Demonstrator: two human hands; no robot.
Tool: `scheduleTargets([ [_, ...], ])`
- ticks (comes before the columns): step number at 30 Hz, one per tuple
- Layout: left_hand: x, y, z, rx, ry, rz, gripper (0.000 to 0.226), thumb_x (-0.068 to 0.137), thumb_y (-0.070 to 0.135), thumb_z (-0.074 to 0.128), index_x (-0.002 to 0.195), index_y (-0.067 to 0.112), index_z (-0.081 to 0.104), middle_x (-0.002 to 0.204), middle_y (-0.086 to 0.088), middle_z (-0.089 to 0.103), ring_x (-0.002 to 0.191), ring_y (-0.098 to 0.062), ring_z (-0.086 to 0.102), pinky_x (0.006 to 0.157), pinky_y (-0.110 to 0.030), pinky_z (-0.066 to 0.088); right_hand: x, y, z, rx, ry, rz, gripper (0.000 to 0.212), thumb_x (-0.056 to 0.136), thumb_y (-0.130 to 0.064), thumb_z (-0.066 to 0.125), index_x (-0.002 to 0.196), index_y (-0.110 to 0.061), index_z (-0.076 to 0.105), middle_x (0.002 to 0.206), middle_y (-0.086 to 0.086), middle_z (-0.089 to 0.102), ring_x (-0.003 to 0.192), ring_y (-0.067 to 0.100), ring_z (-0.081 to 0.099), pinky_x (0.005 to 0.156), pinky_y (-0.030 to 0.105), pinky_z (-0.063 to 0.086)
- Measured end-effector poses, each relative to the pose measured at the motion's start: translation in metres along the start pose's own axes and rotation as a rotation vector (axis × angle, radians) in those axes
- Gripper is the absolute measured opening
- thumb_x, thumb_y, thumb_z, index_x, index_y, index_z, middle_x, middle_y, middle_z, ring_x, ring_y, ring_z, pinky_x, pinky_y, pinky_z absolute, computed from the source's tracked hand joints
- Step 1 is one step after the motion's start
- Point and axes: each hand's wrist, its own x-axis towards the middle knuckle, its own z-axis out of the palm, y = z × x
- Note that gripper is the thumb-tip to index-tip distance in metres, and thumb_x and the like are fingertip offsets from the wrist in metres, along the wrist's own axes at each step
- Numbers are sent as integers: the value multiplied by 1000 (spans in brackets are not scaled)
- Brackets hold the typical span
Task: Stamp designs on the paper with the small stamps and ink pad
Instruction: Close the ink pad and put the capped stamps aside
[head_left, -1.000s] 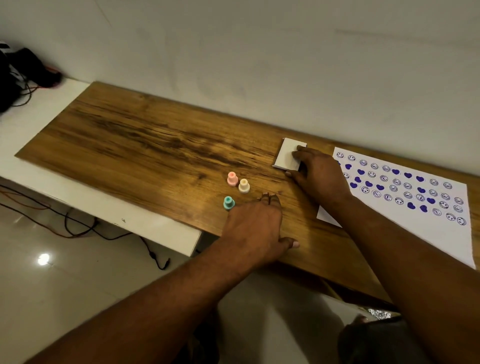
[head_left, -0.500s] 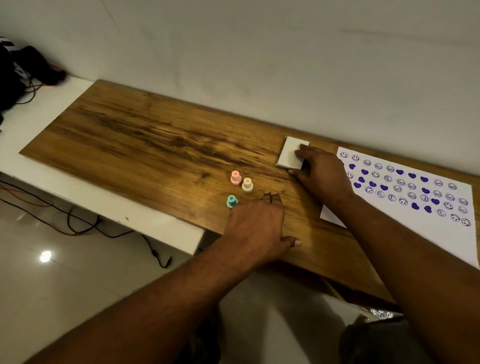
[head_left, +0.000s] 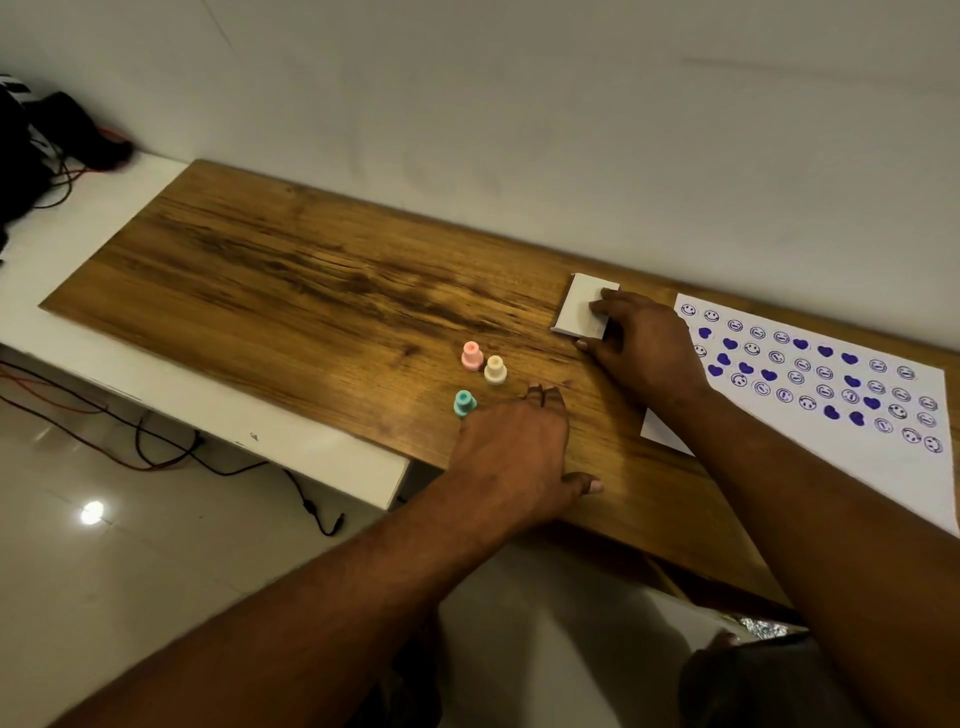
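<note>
Wood under left hand: the left hand (head_left: 514, 452) lies palm down on the board (head_left: 311, 291) close to its near edge, fingers straight and pressed together, thumb stuck out to the right; it holds nothing.
Teal stamp (head_left: 464, 404): upright, just beside the left fingertips and close to the board's near edge.
Cream stamp (head_left: 495, 370) and pink stamp (head_left: 471, 356): upright, side by side, a little farther back; all 3 stand apart from both hands.
Right hand (head_left: 644, 353): reaches across to the pad (head_left: 579, 309), fingers bent over its top, thumb against its near edge, so it pinches the pad.
Pad: white, flat on the board, left of the paper (head_left: 883, 467), near the wall; no ink surface shows.
Paper: flat at the board's right end, with rows of blue smileys and hearts across its far part and the near part blank.
Step, as I judge it: getting the pad ready, with no stamp picked up.
Risk 1: the right forearm crosses the paper's near-left corner; a drag of that arm could shift the sheet or smear fresh prints.
Risk 2: a careless left reach could knock the teal stamp off the near edge.
Risk 3: working the pad with 1 hand could slide it on the smooth wood.
Hidden: the stamps' faces, so which design each one carries cannot be told.
Hidden: the paper's near-left corner under the forearm; its right edge is cut off.
Unclear: whether the pad is lidded.
</note>
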Motion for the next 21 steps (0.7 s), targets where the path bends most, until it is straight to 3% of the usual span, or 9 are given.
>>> scheduleTargets([
  [7,0,-2,-1,-25,17,4,106,86,78,62,164,17,25,164,-8,41,140,-28,51,103,-45,49,2,3,-3,-13,76,-48,63,85,-47,82,139,-21,66,155,4,54,134,29,57,103,40,50],
  [9,-1,-6,-5,-48,45,-8,98,86,76,65,159,20,34,155,-6,52,132,-27,57,96,-43,51,2,0,-6,-25,151,-84,57,86,-48,81,134,-20,69,146,5,61,126,29,61,98,40,51],
  [11,-1,-16,-9,-96,140,-12,79,86,70,69,148,24,49,133,-3,66,115,-23,64,81,-38,48,0,-10,-9,29,194,-148,47,88,-46,80,127,-20,72,131,4,69,106,23,68,87,34,52],
  [13,1,-34,-16,-179,268,-39,58,88,62,72,137,32,61,115,3,73,98,-18,66,73,-33,43,-2,-26,-8,88,153,-257,36,90,-39,79,121,-21,74,115,0,74,88,16,68,78,31,53],
  [16,10,-71,-24,-329,375,-177,35,91,44,74,125,38,69,109,11,77,95,-15,72,77,-31,53,-9,-50,2,103,-13,-347,36,91,-40,76,125,-28,73,113,-8,74,88,4,61,72,21,48],
  [18,17,-95,-21,-385,367,-287,25,93,34,74,118,37,72,108,11,78,94,-13,73,80,-33,58,-12,-61,13,104,-82,-342,40,91,-45,75,128,-30,71,115,-10,74,91,2,59,72,17,45],
  [21,24,-116,-6,-371,291,-379,19,92,36,78,111,37,74,108,10,77,96,-14,71,82,-36,58,-14,-71,24,110,-127,-317,41,91,-48,74,129,-31,71,118,-11,74,97,5,64,76,21,53],
])
